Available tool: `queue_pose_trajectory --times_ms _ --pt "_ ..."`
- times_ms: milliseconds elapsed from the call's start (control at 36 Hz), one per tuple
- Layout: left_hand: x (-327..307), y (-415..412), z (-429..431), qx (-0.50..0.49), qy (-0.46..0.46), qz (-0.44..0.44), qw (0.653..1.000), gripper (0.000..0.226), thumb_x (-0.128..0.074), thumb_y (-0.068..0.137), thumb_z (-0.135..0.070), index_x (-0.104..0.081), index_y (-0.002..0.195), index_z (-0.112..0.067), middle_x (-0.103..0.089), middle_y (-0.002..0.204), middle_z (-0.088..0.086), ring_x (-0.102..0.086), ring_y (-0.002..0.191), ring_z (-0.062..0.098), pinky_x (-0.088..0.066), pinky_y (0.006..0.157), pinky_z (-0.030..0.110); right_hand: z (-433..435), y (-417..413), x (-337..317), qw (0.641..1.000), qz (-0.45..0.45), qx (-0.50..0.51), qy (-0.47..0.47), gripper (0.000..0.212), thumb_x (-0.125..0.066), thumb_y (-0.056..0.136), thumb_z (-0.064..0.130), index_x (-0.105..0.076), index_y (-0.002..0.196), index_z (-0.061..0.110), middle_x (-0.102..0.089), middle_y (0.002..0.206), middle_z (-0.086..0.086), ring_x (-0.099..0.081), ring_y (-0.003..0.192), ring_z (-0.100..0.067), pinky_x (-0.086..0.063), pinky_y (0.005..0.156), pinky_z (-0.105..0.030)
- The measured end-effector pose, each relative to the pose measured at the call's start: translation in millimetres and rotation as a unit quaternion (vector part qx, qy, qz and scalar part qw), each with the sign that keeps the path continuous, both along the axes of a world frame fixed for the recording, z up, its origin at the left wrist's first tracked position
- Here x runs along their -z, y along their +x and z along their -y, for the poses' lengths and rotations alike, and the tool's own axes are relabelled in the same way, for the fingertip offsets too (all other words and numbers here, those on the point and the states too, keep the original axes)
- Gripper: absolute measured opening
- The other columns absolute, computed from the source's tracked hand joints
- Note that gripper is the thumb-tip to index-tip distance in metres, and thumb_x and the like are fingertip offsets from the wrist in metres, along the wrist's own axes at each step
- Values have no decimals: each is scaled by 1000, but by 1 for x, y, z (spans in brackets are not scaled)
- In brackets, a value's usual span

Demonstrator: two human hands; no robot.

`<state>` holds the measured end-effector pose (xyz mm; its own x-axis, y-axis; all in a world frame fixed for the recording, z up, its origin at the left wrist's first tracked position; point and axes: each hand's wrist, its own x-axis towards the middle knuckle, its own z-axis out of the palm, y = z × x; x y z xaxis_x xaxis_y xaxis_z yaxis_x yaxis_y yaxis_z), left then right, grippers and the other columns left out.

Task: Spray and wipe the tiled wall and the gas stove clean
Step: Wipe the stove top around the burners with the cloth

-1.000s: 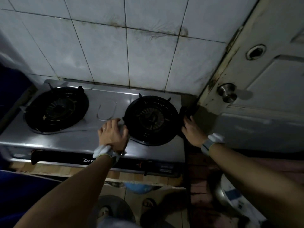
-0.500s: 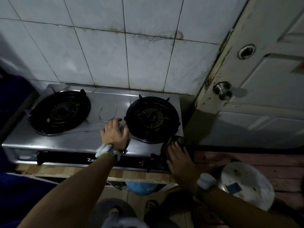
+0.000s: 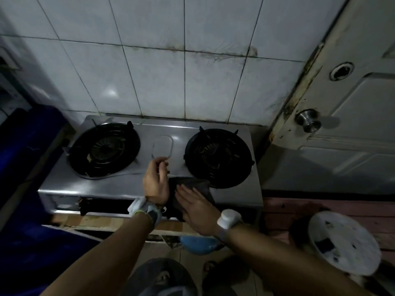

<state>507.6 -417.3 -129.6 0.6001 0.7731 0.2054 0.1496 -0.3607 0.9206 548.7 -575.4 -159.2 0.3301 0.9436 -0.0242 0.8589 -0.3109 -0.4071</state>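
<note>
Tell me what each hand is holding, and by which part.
Right hand presses flat on the dark cloth's near part, on the stove; not gripped. Left hand holds nothing visible.

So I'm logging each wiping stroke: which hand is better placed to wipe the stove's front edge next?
Right. The right hand lies flat on the dark cloth at the gas stove front edge. The left hand is beside it, fingers loosely curled, not on the cloth.
</note>
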Motion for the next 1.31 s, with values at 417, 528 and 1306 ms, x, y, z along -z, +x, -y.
queue_pose_trajectory --times_ms 417,528,1306 --pt "49 -10 -2 263 335 -210 880 49 -39 93 -29 -60 131 -5 -56 138 15 -52 128 36 -33 113 45 -41 44 -59 912 -171 317 198 41 -46 90 -5 -68 122 9 -68 121 -7 -62 114 -16 -39 97 -10" --pt "48 -14 -31 291 427 -228 825 55 -36 97 -41 -50 144 -15 -45 151 3 -41 141 21 -23 116 45 -27 63 -60 927 -119 296 198 36 -52 88 -4 -70 116 7 -66 123 -8 -60 117 -19 -41 103 -19" --pt "26 136 -114 153 300 -465 818 67 -20 100 -60 1 158 -32 1 166 6 3 152 25 0 122 44 -9 226 -85 948 -86 298 -74 61 -41 100 43 -31 152 13 -30 156 -18 -28 142 -35 -27 116 -44"
